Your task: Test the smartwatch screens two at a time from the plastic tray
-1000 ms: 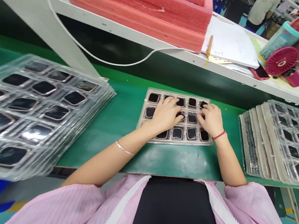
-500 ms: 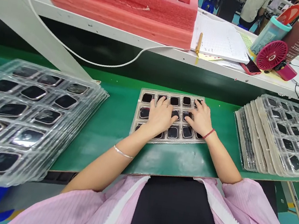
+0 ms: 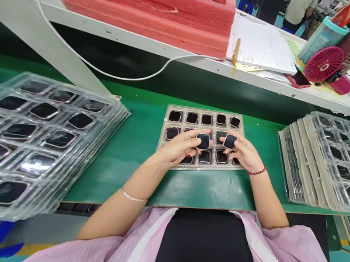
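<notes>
Between the fingers and thumb of my left hand (image 3: 181, 147) is a smartwatch body (image 3: 203, 141), a dark rounded square with a pale metal rim. My right hand (image 3: 245, 152) grips a second smartwatch body (image 3: 230, 141) of the same look. Both are held side by side just above a clear plastic tray (image 3: 162, 135), dark screens facing up. Rows of more such watch bodies sit in the tray's pockets, for example one in the back row (image 3: 207, 119). My hands cover part of the middle and front rows.
On the left of the green bench (image 3: 113, 183) stands a tall stack of filled clear trays (image 3: 39, 127). Another tray stack (image 3: 324, 172) is at the right. A white shelf behind carries red foam (image 3: 146, 16), papers (image 3: 261, 47), a pink fan (image 3: 324, 64) and a cup (image 3: 322, 41). A white cable (image 3: 130, 78) hangs below it.
Both hands were spread over the tray with fingers at its pockets. Each has lifted one watch body out, and the two are now close together above the tray. The view has shifted slightly.
</notes>
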Demonstrator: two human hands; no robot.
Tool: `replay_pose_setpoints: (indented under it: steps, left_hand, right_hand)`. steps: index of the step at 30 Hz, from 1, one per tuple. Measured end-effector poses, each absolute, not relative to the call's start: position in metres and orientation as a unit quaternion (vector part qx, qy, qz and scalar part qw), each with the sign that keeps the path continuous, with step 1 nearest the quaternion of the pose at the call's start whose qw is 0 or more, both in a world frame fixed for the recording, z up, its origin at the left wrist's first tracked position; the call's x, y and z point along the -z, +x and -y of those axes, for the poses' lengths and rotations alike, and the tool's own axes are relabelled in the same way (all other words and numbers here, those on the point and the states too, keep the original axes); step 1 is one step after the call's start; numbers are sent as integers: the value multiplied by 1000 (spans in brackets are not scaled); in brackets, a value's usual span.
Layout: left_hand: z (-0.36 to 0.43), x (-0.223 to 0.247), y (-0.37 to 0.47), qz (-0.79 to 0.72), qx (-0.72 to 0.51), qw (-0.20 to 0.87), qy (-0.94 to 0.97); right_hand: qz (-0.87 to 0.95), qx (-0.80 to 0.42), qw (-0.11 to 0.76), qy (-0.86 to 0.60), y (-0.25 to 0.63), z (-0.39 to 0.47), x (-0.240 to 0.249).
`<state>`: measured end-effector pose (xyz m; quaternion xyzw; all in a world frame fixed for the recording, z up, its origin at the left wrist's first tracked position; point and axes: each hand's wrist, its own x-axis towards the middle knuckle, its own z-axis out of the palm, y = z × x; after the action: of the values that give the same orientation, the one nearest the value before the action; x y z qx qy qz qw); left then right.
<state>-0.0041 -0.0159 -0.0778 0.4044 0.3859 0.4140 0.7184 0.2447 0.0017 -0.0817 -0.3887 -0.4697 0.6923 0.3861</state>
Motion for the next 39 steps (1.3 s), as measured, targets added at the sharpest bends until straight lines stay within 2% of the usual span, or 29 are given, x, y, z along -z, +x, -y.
replay_pose_setpoints:
  steps: [3,9,14,23,39]
  left_hand:
    - [17,78,-12,-343,-409,755,380]
    - [22,81,-8,-313,-404,761,400]
    - [24,80,1,-332,-395,746,420]
    - [25,87,4,-422,-404,641,498]
    - [30,78,10,-449,-402,613,512]
  right_hand:
    - [439,-744,370,-343,247,0,79]
    - [434,-761,368,-311,247,4,82]
    - [467,-737,359,-333,240,8,85]
    - [533,-682,360,-348,233,10,90]
    - [568,-611,378,-402,229,15,86]
